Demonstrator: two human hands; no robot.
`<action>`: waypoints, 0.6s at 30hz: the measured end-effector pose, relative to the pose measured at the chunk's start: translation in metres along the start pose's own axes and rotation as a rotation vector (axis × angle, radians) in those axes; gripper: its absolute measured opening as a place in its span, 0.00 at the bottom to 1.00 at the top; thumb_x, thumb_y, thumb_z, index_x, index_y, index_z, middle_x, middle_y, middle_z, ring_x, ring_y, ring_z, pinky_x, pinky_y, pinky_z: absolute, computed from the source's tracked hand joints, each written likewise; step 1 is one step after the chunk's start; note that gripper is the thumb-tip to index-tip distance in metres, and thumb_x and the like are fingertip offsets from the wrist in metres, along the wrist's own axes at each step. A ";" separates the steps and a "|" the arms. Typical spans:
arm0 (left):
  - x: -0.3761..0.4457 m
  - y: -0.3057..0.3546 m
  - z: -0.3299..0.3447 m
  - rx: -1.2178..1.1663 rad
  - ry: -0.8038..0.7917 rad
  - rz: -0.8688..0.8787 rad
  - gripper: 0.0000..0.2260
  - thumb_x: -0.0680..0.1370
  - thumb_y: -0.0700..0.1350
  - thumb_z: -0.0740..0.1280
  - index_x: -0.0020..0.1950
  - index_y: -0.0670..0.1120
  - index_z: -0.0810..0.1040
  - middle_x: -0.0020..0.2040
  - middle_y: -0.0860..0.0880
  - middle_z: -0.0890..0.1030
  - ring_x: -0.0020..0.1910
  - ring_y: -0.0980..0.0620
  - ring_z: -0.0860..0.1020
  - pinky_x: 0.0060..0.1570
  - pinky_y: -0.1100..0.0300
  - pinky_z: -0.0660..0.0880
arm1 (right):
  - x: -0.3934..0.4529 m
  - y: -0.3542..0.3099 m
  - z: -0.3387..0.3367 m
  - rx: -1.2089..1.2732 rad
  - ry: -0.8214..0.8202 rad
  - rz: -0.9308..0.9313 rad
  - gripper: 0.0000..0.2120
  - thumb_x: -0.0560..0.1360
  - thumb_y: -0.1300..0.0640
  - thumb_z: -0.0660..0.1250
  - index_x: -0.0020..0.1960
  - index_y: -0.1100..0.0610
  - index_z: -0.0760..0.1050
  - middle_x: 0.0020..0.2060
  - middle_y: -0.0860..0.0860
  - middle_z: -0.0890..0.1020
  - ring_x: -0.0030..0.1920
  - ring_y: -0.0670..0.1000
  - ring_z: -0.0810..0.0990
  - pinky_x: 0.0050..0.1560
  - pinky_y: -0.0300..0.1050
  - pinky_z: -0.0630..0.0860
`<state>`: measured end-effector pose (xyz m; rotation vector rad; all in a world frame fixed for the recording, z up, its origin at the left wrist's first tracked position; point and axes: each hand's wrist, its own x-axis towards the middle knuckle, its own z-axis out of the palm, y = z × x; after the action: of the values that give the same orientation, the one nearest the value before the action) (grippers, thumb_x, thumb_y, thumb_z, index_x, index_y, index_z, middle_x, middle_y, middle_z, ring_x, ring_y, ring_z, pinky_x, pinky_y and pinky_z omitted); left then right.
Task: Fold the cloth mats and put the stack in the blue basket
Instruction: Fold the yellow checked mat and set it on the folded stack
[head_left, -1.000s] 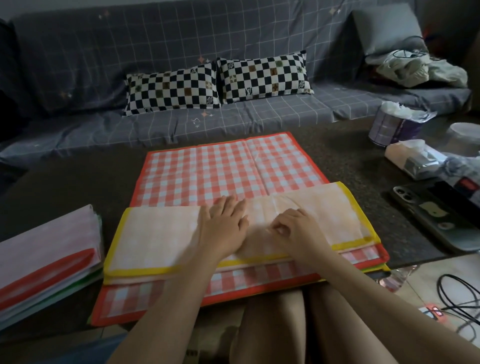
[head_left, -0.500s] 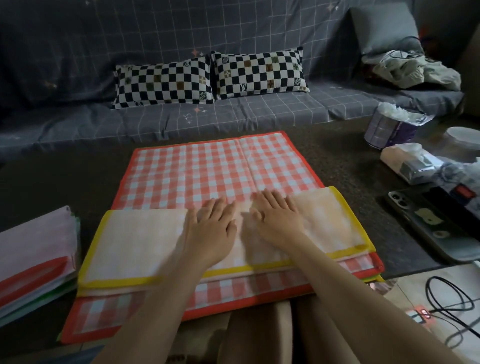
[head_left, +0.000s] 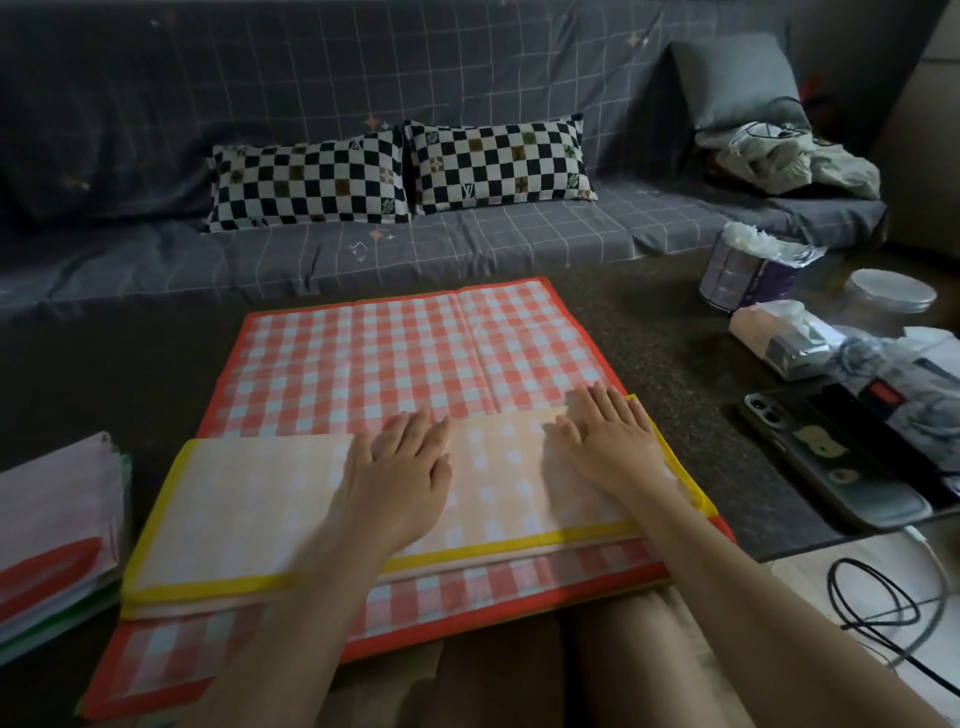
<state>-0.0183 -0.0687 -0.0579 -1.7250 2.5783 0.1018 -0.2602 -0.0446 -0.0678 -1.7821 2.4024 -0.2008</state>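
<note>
A yellow-edged mat (head_left: 249, 509), folded in half, lies across the near part of a spread red-checked mat (head_left: 395, 358) on the dark table. My left hand (head_left: 400, 467) lies flat on the middle of the yellow-edged mat, fingers straight. My right hand (head_left: 605, 441) presses flat on the same mat near its right end, fingertips at the far fold. A stack of folded mats (head_left: 57, 535) sits at the left edge of the table. No blue basket is in view.
To the right lie a tissue pack (head_left: 779, 338), a purple tissue roll (head_left: 748, 270), a lidded white tub (head_left: 891, 299), a phone (head_left: 826, 462) and black cables (head_left: 883, 608). A grey sofa with two checkered pillows (head_left: 400, 171) stands behind the table.
My right hand has opened flat and slid right along the yellow-edged mat, from its middle to near the right end. My left hand has stayed flat near the middle.
</note>
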 end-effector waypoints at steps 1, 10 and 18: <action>0.000 0.000 0.000 -0.004 -0.001 -0.002 0.24 0.82 0.55 0.39 0.77 0.57 0.38 0.78 0.54 0.39 0.77 0.52 0.39 0.74 0.43 0.41 | -0.001 -0.002 -0.002 0.001 -0.005 0.008 0.31 0.79 0.39 0.40 0.77 0.52 0.43 0.77 0.51 0.45 0.76 0.50 0.41 0.75 0.48 0.37; -0.002 0.001 0.001 -0.015 0.029 -0.016 0.23 0.83 0.53 0.42 0.78 0.55 0.44 0.79 0.55 0.43 0.77 0.53 0.41 0.74 0.43 0.42 | -0.019 -0.076 -0.013 0.190 0.049 -0.224 0.25 0.82 0.51 0.46 0.77 0.55 0.46 0.77 0.53 0.49 0.77 0.51 0.45 0.75 0.45 0.42; -0.003 -0.013 0.004 -0.015 0.061 0.015 0.24 0.82 0.55 0.41 0.78 0.53 0.46 0.79 0.53 0.48 0.77 0.53 0.44 0.75 0.47 0.42 | -0.023 -0.096 0.017 0.055 -0.003 -0.384 0.24 0.82 0.48 0.42 0.77 0.52 0.48 0.77 0.48 0.50 0.76 0.46 0.45 0.73 0.41 0.40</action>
<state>-0.0055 -0.0709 -0.0617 -1.7407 2.6402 0.0702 -0.1601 -0.0504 -0.0652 -2.1975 2.0069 -0.3008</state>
